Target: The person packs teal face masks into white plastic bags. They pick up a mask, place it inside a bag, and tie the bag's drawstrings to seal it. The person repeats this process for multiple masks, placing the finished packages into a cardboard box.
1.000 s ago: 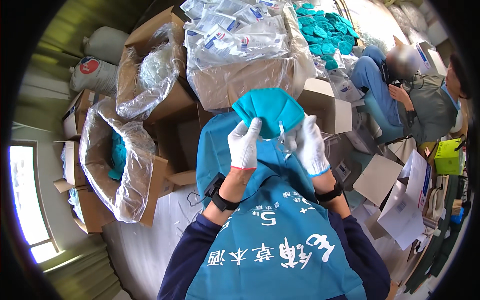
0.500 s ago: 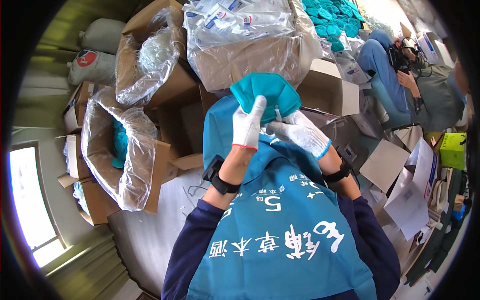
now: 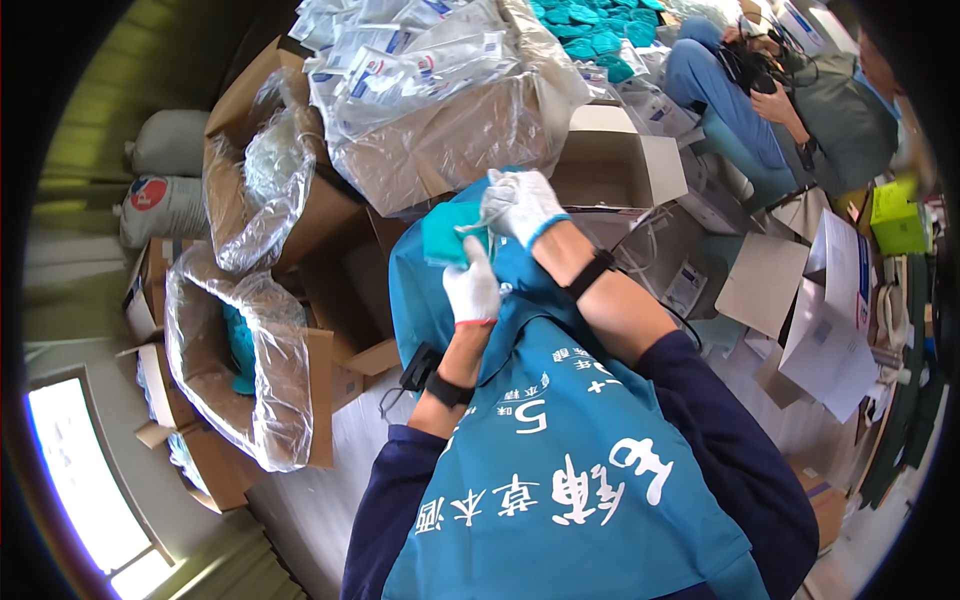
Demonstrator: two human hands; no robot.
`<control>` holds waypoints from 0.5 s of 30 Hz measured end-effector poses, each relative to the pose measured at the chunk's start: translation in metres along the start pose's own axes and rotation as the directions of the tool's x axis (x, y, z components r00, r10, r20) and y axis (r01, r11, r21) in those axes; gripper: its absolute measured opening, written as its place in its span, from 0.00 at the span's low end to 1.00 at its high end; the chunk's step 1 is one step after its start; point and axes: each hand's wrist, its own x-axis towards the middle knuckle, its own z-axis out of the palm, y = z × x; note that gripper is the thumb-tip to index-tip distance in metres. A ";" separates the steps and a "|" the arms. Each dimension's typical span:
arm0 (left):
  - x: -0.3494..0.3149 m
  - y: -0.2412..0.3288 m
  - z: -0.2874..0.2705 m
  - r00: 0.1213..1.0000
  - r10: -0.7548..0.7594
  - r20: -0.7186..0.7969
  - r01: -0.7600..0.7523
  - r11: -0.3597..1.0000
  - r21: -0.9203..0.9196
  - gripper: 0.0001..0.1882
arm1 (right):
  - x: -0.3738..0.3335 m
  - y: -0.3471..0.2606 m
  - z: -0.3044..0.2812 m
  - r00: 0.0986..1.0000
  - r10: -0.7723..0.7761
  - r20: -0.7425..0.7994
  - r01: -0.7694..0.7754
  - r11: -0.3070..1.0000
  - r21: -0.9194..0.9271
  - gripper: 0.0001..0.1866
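In front of my teal apron (image 3: 560, 470), a teal face mask (image 3: 450, 228) is held in my left hand (image 3: 471, 288), which wears a white knit glove with a red cuff. The thumb lies over the mask's near face and the fingers are behind it. My right hand (image 3: 520, 205), in a white glove with a blue cuff, is closed just right of the mask's upper edge. A pale strand, seemingly the mask's strap, runs from the mask to its fingers. The fingertips themselves are partly hidden.
A plastic-lined carton (image 3: 430, 140) heaped with white packets stands ahead. On the left, another lined carton (image 3: 320, 400) holds teal masks. Open cartons lie around, one white-flapped box (image 3: 610, 170) to the right. More teal masks (image 3: 595, 30) are piled far off, near a seated person (image 3: 740, 110).
The mask has come lower and left, turning so less of it shows. My right hand has left its lower edge and risen to its upper right. The view has shifted.
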 end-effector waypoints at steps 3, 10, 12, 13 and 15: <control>0.000 0.012 -0.017 0.981 -0.193 -0.030 0.190 0.979 -0.070 0.20 | 0.078 -0.012 -0.046 0.696 -0.389 0.603 0.717 0.353 -0.600 0.14; -0.073 0.080 -0.067 0.973 -0.226 0.045 0.229 0.933 -0.276 0.22 | 0.039 -0.081 0.075 0.716 -0.506 0.480 0.669 0.301 -0.680 0.10; -0.063 0.084 -0.085 0.888 -0.350 0.299 0.452 0.785 -0.424 0.29 | -0.008 -0.046 0.118 0.792 -0.373 0.484 0.583 0.225 -0.781 0.11; -0.051 0.079 -0.093 0.832 -0.257 0.491 0.512 0.697 -0.502 0.33 | -0.029 -0.011 0.127 0.765 -0.368 0.529 0.607 0.134 -0.784 0.11; -0.042 0.105 -0.078 0.749 0.002 0.662 0.510 0.636 -0.579 0.34 | -0.038 0.001 0.093 0.941 -0.047 0.335 0.323 0.417 -0.850 0.18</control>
